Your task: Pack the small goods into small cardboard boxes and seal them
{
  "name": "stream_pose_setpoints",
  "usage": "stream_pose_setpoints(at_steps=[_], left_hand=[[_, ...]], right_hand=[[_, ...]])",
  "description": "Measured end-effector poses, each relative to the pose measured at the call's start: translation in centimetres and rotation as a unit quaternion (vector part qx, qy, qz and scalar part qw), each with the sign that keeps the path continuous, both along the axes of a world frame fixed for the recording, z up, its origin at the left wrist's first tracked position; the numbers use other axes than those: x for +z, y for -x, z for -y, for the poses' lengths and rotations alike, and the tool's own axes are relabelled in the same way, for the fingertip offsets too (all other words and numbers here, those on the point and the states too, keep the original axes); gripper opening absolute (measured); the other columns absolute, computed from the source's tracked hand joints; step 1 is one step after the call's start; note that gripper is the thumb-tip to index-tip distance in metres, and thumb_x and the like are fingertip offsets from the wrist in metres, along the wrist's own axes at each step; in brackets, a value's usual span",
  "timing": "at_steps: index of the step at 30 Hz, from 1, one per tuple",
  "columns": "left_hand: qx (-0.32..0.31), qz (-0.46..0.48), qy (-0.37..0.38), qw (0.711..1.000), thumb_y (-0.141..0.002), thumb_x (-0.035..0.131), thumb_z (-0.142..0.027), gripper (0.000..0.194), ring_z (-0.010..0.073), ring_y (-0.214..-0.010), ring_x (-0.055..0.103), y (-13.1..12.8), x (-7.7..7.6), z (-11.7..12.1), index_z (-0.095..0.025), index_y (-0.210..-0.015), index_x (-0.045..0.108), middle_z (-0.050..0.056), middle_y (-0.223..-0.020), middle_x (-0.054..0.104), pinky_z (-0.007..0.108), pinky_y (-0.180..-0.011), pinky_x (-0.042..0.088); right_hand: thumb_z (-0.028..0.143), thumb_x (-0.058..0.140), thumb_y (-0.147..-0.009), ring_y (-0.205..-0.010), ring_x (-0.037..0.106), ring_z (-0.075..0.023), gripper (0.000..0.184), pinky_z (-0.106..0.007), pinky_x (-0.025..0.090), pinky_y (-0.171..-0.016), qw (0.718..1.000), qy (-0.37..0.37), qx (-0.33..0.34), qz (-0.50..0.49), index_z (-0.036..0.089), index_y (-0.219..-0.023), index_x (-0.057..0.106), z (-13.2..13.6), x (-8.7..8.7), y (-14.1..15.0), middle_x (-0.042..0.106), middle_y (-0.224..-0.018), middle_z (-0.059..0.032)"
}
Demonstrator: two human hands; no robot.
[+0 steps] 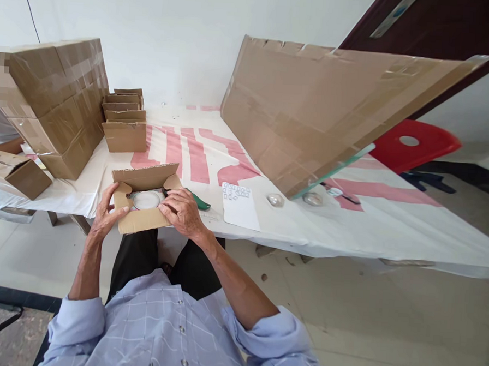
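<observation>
White wall behind, dark door frame (pixel 437 24) at upper right, pale tiled floor below; long table (pixel 390 223) under a white cloth printed with red bands, running left to right; one big flattened cardboard sheet (pixel 314 110) leaning across the table's right half, one edge of a glass pane (pixel 335 168) showing beneath it; one red plastic stool (pixel 414 143) beyond; one large taped carton (pixel 56 102) at far left, one small closed box (pixel 17 174) in front of it; four small boxes in a row (pixel 125 119) near the wall; one small open box (pixel 143 205) at the table's near edge, top flap up, one round clear disc (pixel 146 200) lying inside; left hand (pixel 103 214) gripping the box's left side flap, thumb over the edge; right hand (pixel 183 210) curled over the right flap, fingers pressed on cardboard; one white sheet (pixel 241 207) with small stickers just right; one green-handled tool (pixel 198 201) poking out behind the right hand; three small clear glass pieces (pixel 275 200) near the sheet's foot.
</observation>
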State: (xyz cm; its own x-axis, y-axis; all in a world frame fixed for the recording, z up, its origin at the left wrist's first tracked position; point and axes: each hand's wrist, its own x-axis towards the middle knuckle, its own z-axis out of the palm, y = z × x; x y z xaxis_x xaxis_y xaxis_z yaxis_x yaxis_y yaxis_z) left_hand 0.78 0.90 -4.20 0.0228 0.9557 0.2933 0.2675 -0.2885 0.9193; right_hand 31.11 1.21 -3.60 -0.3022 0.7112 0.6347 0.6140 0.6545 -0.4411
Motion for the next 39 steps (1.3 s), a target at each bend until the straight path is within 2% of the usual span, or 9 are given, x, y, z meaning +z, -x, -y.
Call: stream_pose_setpoints(at_steps=[15, 39], left_hand=[[0.004, -0.012, -0.011, 1.0, -0.084, 0.09, -0.057, 0.087, 0.0437, -0.159, 0.054, -0.08, 0.01, 0.03, -0.036, -0.163, 0.058, 0.009, -0.178, 0.05, 0.051, -0.111, 0.061], [0.009, -0.001, -0.01, 1.0, -0.083, 0.091, -0.056, 0.087, 0.0445, -0.159, 0.054, -0.16, -0.09, 0.13, -0.036, -0.162, 0.06, 0.009, -0.178, 0.051, 0.054, -0.114, 0.06]], right_hand=[[0.029, 0.07, -0.108, -0.119, 0.076, -0.0303, 0.023, -0.052, 0.051, -0.118, 1.0, -0.017, -0.006, 0.005, 0.027, -0.092, 0.087, -0.06, -0.45, 0.05, 0.087, -0.1, -0.0059], [0.029, 0.07, -0.108, -0.12, 0.077, -0.0316, 0.024, -0.054, 0.052, -0.119, 0.999, -0.033, -0.011, 0.006, 0.027, -0.091, 0.087, 0.22, -0.5, 0.1, 0.088, -0.1, -0.0065]])
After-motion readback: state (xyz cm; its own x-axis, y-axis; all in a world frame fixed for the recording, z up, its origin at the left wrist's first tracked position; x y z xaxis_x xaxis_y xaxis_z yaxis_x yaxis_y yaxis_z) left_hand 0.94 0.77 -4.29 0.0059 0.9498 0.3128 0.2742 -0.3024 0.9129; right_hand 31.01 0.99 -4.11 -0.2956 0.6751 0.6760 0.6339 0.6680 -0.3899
